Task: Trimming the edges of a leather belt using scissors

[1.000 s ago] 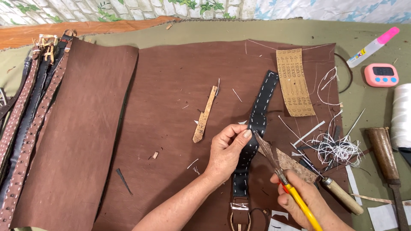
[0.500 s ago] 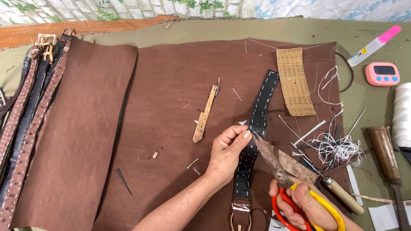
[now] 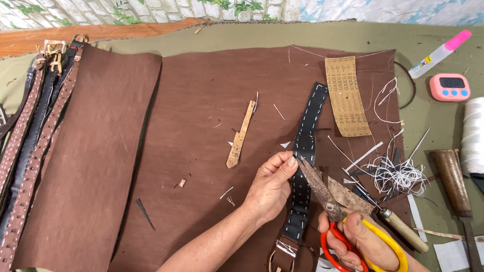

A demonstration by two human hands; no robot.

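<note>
Head view — steeply down, close

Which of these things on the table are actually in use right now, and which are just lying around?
In use: left hand pinching the black stitched strap; right hand holding the rusty scissors.

Lying about: sandpaper strip, pink timer, thread tangle, tan leather sliver.

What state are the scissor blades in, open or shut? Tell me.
Open. The scissors show two rusty blades spread in a V, one tip at the left hand's thumb by the black strap; the right hand grips the handles.
</note>
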